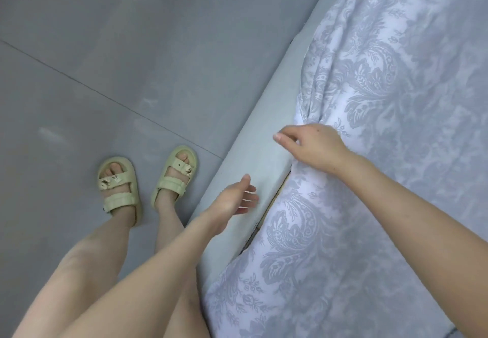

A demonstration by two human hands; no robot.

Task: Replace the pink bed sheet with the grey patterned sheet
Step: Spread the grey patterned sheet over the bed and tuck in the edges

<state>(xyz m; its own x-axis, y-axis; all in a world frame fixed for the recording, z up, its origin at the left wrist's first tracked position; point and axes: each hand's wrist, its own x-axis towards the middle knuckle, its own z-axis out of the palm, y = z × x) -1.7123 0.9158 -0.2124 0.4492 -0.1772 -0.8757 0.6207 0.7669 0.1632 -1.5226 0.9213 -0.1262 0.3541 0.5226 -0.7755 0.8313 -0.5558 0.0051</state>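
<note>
The grey patterned sheet lies spread over the bed on the right, its edge bunched along the side. My right hand grips a gathered fold of that edge by the pale grey bed frame, fingers curled into the cloth. My left hand hovers over the frame a little below, fingers relaxed and apart, holding nothing. No pink sheet is in view.
A grey tiled floor fills the left half. My own legs and feet in pale green sandals stand close beside the frame. A narrow gap shows between frame and mattress.
</note>
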